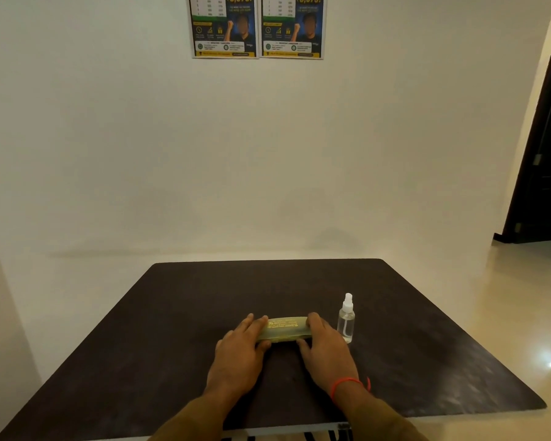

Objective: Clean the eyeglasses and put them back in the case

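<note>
Both hands [240,345] [323,343] clasp the closed, translucent yellow-green case [283,328] by its ends.

Both hands are covering the ends of the case [283,328], its print's too blurry to read, and the posters [257,27] are getting chopped off up top.

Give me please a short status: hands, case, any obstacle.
Left hand and right hand each grip one end of the case. Case closed, flat on table. Spray bottle upright beside right hand; nothing blocking.
</note>
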